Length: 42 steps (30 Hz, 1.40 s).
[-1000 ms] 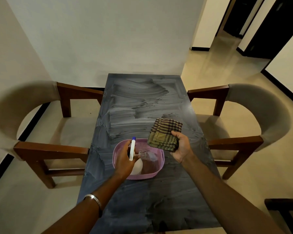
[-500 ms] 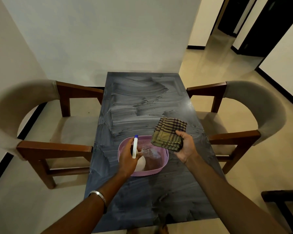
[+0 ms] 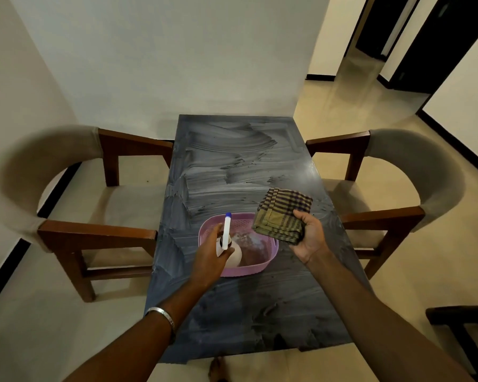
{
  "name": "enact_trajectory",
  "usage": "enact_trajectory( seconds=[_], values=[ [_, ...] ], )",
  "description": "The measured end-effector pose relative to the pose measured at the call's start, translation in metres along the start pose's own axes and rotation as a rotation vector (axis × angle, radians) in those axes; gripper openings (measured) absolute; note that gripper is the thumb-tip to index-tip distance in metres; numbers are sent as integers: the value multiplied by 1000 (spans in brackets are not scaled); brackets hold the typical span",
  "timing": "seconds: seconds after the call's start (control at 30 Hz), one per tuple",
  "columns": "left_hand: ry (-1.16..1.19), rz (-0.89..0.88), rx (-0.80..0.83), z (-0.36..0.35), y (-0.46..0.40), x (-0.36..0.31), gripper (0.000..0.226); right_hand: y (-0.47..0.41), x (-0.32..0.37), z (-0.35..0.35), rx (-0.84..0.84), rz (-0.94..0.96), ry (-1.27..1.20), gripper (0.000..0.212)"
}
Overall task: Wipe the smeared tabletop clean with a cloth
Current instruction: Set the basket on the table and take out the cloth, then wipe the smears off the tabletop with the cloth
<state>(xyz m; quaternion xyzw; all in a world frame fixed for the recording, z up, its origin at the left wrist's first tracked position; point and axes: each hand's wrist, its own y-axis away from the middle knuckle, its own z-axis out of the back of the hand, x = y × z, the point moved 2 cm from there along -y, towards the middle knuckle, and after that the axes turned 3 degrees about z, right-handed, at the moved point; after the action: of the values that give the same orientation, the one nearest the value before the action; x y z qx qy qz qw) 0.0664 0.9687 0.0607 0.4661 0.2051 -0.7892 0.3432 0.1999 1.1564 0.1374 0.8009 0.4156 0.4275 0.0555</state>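
The dark tabletop (image 3: 232, 166) is streaked with white smears over most of its length. My right hand (image 3: 308, 238) grips a folded olive-and-purple checked cloth (image 3: 283, 215), held above the table's right side. My left hand (image 3: 211, 257) holds a white spray bottle (image 3: 228, 248) with a blue-tipped nozzle over a pink plastic basket (image 3: 268, 260) standing mid-table. The bottle's lower body is partly hidden by my fingers.
Two upholstered wooden armchairs flank the table, one on the left (image 3: 75, 205) and one on the right (image 3: 392, 194). A wall closes off the table's far end. Another dark chair (image 3: 464, 334) shows at lower right. A doorway (image 3: 375, 37) opens at the far right.
The view has shifted back a little, so the table's near edge now shows. Both hands keep their hold, the cloth staying beside the basket and the bottle over it.
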Motion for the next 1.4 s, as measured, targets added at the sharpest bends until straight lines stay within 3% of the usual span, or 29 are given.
enact_trajectory(
  seconds=[0.17,0.27,0.47,0.7,0.9,1.07,1.3,1.4],
  values=[
    [-247,-119,-186,15,36,10,46,22,-1,3,35,20,-10,29],
    [-342,-59,-264,23,63,21,45,39,-3,8,63,14,-25,30],
    [-529,134,-49,33,122,55,75,87,-28,34,76,-49,-15,34],
    [-543,248,105,47,178,77,79,140,-87,63,16,-153,41,36],
    [-306,349,142,62,183,89,85,154,-143,54,-43,-216,142,42],
    [5,401,95,78,173,103,72,149,-191,30,-91,-171,264,33],
    [363,623,102,101,158,139,57,122,-251,-14,-157,-63,653,31],
    [453,599,74,100,157,144,53,110,-271,-33,-84,127,967,40]
  ],
)
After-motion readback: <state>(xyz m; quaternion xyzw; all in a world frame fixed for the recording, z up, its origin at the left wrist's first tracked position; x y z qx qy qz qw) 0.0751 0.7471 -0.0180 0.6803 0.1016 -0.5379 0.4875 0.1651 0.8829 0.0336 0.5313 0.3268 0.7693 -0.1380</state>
